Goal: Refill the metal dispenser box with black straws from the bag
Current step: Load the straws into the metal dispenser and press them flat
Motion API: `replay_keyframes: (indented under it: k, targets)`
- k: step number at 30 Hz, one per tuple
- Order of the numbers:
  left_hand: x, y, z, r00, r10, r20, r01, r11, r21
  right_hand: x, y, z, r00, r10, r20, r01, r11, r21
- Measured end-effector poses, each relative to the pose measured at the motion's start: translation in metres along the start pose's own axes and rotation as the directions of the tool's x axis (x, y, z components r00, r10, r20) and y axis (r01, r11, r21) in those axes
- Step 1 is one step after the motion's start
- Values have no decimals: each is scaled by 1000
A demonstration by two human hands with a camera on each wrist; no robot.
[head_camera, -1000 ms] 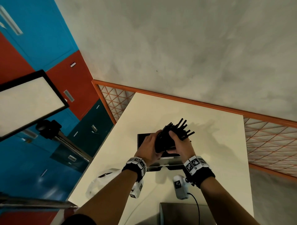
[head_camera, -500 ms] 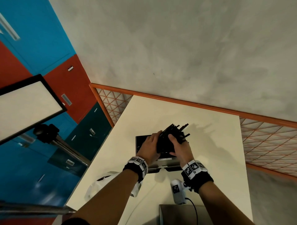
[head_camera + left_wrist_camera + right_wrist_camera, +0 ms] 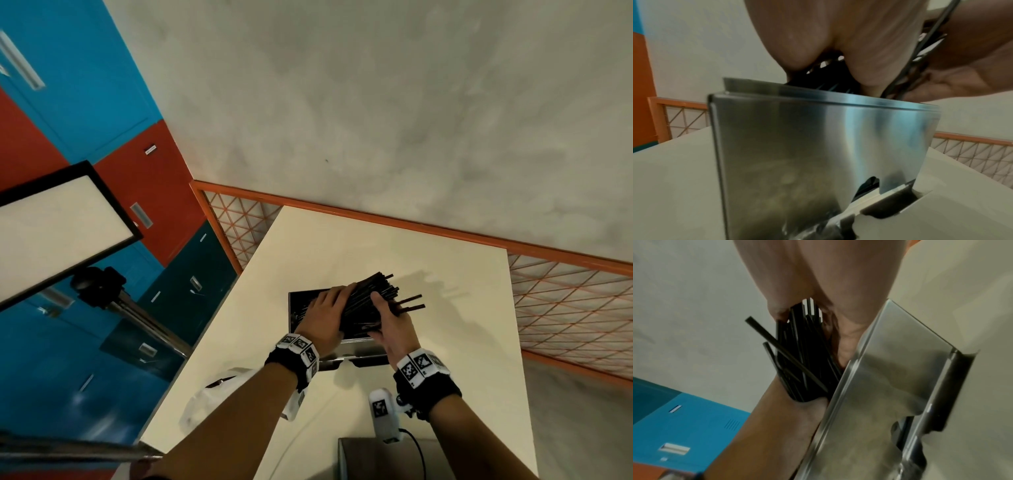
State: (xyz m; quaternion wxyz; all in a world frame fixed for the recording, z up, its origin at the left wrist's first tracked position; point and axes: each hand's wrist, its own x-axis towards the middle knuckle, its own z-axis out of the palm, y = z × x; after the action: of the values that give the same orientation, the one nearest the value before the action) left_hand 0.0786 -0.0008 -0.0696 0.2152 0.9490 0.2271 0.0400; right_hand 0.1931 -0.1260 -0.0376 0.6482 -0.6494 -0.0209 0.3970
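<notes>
Black straws (image 3: 368, 301) sit clasped between left hand (image 3: 325, 317) at nine o'clock and right hand (image 3: 394, 325) at three; over the metal dispenser box (image 3: 818, 146)

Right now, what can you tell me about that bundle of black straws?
The black straws are thin, straight, matte and look like plastic. They form a loose bundle lying slantwise over the open top of the metal dispenser box, partly lowered in. The left hand and right hand grip it from either side. A few straws splay out beyond the right hand, ends uneven.
</notes>
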Motion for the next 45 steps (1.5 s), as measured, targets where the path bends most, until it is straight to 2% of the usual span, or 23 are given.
replay_keyframes:
  k: [5, 10, 17, 20, 23, 25, 29, 31, 35, 37, 39, 43, 45]
  targets:
    - [-4, -22, 1, 1000, -30, -5, 29, 993, -115, 11, -3, -17, 973, -206, -102, 193, 974, -121]
    - [-5, -25, 4, 999, -49, -21, 45, 986, -159, 13, -7, -19, 938, -293, -185, 285, 956, -68]
    - [-10, -25, 5, 1000, -25, -10, 23, 982, -189, 14, -8, -15, 868, -422, -261, 366, 900, -235]
    - [-11, -24, 7, 1000, -16, -18, 13, 984, -179, 18, -6, -16, 881, -425, -208, 355, 884, -304]
    - [-10, -23, 10, 999, -20, -38, 14, 986, -166, 19, -2, -15, 896, -438, -68, 373, 828, -419]
    - [-9, -24, 12, 999, -20, -37, 15, 991, -130, 20, -3, -16, 902, -425, -73, 367, 845, -388]
    - [-11, -25, 19, 999, 20, -31, -20, 1000, -2, 26, -4, -23, 896, -414, -163, 353, 884, -308]
    - [-9, -19, 18, 999, 28, -28, -28, 999, 20, 32, 1, -25, 893, -428, -140, 355, 860, -367]
    - [0, 8, 13, 995, 102, -13, -101, 989, 107, 30, 3, -19, 893, -450, 19, 395, 763, -512]
    - [5, 18, 13, 993, 114, -27, -111, 988, 111, 28, 2, -14, 881, -463, 98, 431, 701, -568]
    - [8, 20, 15, 996, 81, -31, -78, 993, 87, 28, 1, -13, 876, -466, 126, 446, 682, -580]
    - [0, 5, 18, 1000, 26, 8, -26, 1000, -6, 30, -4, -19, 870, -491, 54, 445, 732, -516]
    - [-5, -4, 19, 1000, 24, 7, -24, 999, -22, 30, -2, -19, 870, -489, 68, 448, 724, -524]
